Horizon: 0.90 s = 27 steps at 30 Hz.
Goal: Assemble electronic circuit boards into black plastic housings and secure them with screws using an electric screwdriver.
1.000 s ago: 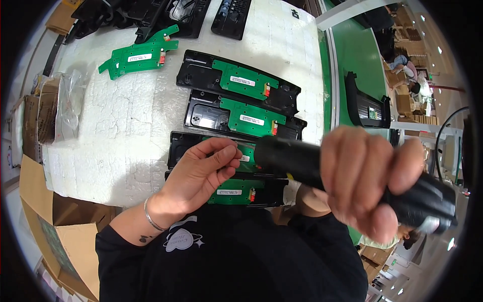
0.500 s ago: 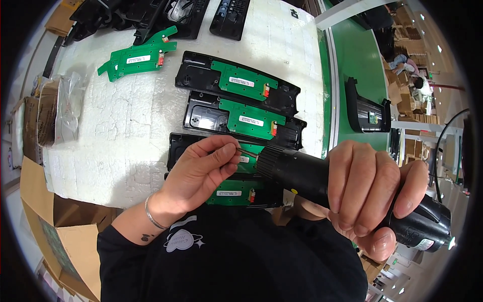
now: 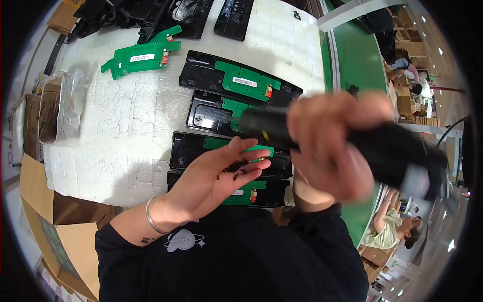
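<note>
My left hand (image 3: 211, 176) is turned palm up with its fingers stretched, cupping a pile of small dark screws (image 3: 234, 167). Blurred by motion, my right hand (image 3: 334, 141) grips a black electric screwdriver (image 3: 269, 126); its tip cannot be made out. Under the tool lies a black plastic housing (image 3: 206, 119) with a green circuit board, partly covered. Similar housings lie above and below it: an upper one (image 3: 201, 75), a lower one (image 3: 183, 156) behind my left fingers, and the nearest one (image 3: 271, 194) by my chest. Each carries a green board with a white label and a red-and-white connector.
Loose green circuit boards (image 3: 143, 58) lie at the far left of the white foam surface (image 3: 121, 110). More black housings (image 3: 231, 20) are at the back. An open cardboard box (image 3: 78, 241) stands at lower left. Beyond a green bench (image 3: 359, 65), a person (image 3: 387, 231) sits at right.
My right hand has swung the screwdriver up and leftward over the second housing. My left hand has gone from a pinch at the bit to an upturned palm showing screws.
</note>
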Each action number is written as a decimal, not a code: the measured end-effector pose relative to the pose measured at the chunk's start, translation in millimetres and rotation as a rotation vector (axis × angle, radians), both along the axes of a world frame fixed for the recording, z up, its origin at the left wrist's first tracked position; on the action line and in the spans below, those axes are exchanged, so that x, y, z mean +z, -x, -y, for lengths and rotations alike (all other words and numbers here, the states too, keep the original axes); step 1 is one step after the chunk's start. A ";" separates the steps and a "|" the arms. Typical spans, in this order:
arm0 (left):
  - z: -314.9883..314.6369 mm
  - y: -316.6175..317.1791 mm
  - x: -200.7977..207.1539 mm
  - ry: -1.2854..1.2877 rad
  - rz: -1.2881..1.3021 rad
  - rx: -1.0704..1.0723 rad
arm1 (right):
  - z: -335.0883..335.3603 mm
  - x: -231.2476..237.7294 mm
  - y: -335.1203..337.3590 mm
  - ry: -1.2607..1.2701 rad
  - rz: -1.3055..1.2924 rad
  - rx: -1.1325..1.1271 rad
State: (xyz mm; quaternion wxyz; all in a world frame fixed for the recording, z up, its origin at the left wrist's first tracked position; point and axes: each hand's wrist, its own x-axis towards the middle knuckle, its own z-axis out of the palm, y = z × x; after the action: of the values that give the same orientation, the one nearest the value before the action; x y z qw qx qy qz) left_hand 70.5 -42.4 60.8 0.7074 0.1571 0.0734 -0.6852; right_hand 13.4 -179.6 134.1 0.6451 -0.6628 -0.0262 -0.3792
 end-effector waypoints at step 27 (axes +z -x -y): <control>-13.6 -8.9 -15.2 -0.167 0.186 0.073 | 19.9 -29.9 -50.5 0.010 -0.184 0.051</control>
State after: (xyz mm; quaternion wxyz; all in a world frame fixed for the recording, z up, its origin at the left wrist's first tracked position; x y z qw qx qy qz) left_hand 79.3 -28.7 45.6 0.7199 0.2757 0.0698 -0.6331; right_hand 63.9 -199.5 104.2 0.6510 -0.6972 0.0146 -0.2998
